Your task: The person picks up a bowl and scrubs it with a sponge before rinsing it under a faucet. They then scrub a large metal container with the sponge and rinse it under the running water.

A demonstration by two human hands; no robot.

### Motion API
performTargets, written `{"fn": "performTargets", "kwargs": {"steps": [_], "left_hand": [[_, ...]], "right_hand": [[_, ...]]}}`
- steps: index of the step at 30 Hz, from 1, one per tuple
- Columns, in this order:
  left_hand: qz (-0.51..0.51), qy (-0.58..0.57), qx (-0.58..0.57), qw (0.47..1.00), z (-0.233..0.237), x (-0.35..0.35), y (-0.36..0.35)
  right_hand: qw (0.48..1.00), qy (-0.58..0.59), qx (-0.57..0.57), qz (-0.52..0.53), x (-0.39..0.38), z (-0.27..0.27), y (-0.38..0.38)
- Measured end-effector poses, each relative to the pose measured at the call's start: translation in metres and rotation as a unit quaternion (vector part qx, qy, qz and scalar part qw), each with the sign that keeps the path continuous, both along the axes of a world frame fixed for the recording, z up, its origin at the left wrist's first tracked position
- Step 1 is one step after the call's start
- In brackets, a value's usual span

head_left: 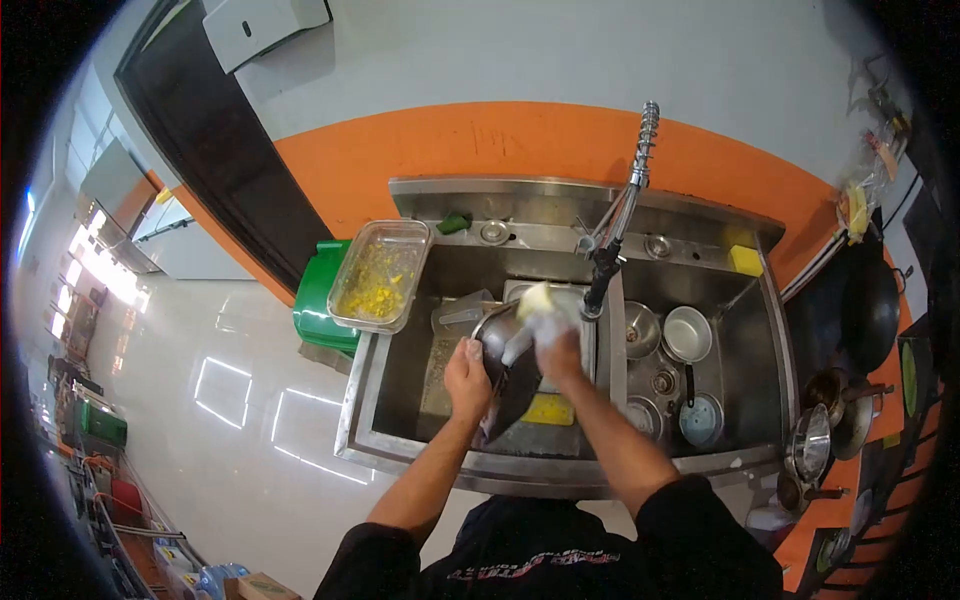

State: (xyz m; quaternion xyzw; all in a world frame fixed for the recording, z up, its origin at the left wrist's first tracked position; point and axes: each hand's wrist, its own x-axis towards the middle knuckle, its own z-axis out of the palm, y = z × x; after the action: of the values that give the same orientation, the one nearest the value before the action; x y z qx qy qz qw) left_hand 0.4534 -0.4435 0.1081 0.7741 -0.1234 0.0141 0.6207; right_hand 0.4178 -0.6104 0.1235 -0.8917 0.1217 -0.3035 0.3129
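Over the left basin of the steel sink (400, 440), my left hand (467, 378) grips the rim of a round, shiny metal bowl (492, 335), which is tilted on its side. My right hand (558, 352) is closed around a pale yellow sponge (535, 300) covered in white suds, against or just over the bowl; motion blurs it. A dark surface below the bowl is hard to make out. Under my hands lie a rectangular metal pan (590, 360), a clear plastic container (462, 312) and something flat and yellow (548, 409).
A glass dish (360, 310) with yellow food scraps rests at the sink's left corner, above a green bin (318, 292). The spring faucet (605, 265) hangs near my right hand. Several pots, including a saucepan (688, 335), sit in the right basin. A yellow sponge (745, 261) lies on the back ledge.
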Motion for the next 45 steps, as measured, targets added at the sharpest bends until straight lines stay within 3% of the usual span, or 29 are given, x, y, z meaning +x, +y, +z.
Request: {"fn": "performTargets", "kwargs": {"steps": [2, 4, 5, 7, 8, 10, 12, 13, 14, 16, 18, 20, 22, 24, 28, 30, 32, 36, 38, 40, 42, 44, 45], "left_hand": [[0.011, 0.008, -0.030, 0.999, -0.008, -0.001, -0.005], [-0.030, 0.074, -0.195, 0.977, 0.007, -0.012, -0.010], [-0.053, 0.093, -0.241, 0.964, 0.021, -0.015, -0.013], [-0.029, 0.091, -0.198, 0.975, -0.002, -0.003, -0.015], [-0.002, 0.091, -0.157, 0.983, -0.017, 0.000, -0.015], [0.011, 0.098, -0.162, 0.982, 0.015, -0.002, -0.019], [-0.034, 0.135, -0.263, 0.955, 0.046, -0.004, -0.022], [-0.039, 0.153, -0.302, 0.940, 0.052, 0.002, -0.023], [-0.007, 0.265, -0.368, 0.891, 0.060, 0.003, -0.022], [-0.071, 0.249, -0.347, 0.901, 0.045, 0.012, -0.014], [-0.047, 0.222, -0.345, 0.911, 0.027, 0.021, -0.013], [-0.025, 0.192, -0.344, 0.919, 0.030, 0.025, -0.014], [-0.023, 0.149, -0.420, 0.895, 0.044, 0.026, -0.016], [-0.013, 0.137, -0.409, 0.902, 0.043, 0.032, -0.014], [-0.001, 0.156, -0.405, 0.901, 0.053, 0.029, -0.019], [0.006, 0.213, -0.321, 0.923, 0.045, 0.032, -0.019], [0.031, 0.246, -0.395, 0.885, 0.075, 0.027, -0.021], [0.025, 0.183, -0.430, 0.884, 0.070, 0.029, -0.015], [0.038, 0.190, -0.435, 0.879, 0.066, 0.020, -0.018], [0.038, 0.162, -0.390, 0.905, 0.047, 0.018, -0.022], [0.030, 0.182, -0.426, 0.886, 0.049, 0.011, -0.026], [0.035, 0.205, -0.450, 0.869, 0.069, 0.004, -0.025], [0.056, 0.193, -0.450, 0.870, 0.074, 0.008, -0.025]], "right_hand": [[0.979, -0.184, -0.007, 0.087, -0.012, 0.033, 0.045], [0.947, -0.239, -0.130, 0.173, -0.016, 0.059, 0.056], [0.947, -0.241, -0.129, 0.169, -0.008, 0.063, 0.047], [0.990, 0.010, -0.028, 0.139, 0.008, 0.068, 0.018], [0.982, 0.140, 0.022, 0.122, 0.010, 0.066, 0.012], [0.982, 0.128, 0.046, 0.129, 0.009, 0.058, 0.016], [0.984, -0.139, -0.039, 0.104, 0.003, 0.018, 0.048], [0.977, -0.123, -0.067, 0.159, -0.014, 0.022, 0.057], [0.977, -0.123, -0.065, 0.160, -0.026, 0.015, 0.063], [0.978, -0.041, -0.165, 0.123, -0.044, 0.002, 0.062], [0.978, -0.068, -0.153, 0.127, -0.061, -0.014, 0.062], [0.971, 0.008, -0.197, 0.132, -0.081, -0.030, 0.061], [0.963, 0.052, -0.236, 0.121, -0.092, -0.037, 0.058], [0.969, 0.093, -0.158, 0.163, -0.097, -0.039, 0.056], [0.969, 0.026, -0.153, 0.192, -0.048, 0.019, 0.051], [0.963, -0.017, -0.181, 0.198, -0.026, 0.026, 0.049], [0.969, -0.004, -0.165, 0.184, -0.039, 0.032, 0.052], [0.984, -0.002, -0.138, 0.116, -0.071, 0.004, 0.054], [0.985, 0.006, -0.157, 0.074, -0.057, -0.003, 0.061], [0.986, -0.066, -0.140, 0.064, -0.024, 0.002, 0.053], [0.994, -0.009, -0.088, 0.059, -0.011, 0.034, 0.042], [0.992, 0.107, 0.045, 0.049, 0.000, 0.038, 0.034], [0.996, -0.039, 0.062, 0.054, 0.006, 0.017, 0.028]]}}
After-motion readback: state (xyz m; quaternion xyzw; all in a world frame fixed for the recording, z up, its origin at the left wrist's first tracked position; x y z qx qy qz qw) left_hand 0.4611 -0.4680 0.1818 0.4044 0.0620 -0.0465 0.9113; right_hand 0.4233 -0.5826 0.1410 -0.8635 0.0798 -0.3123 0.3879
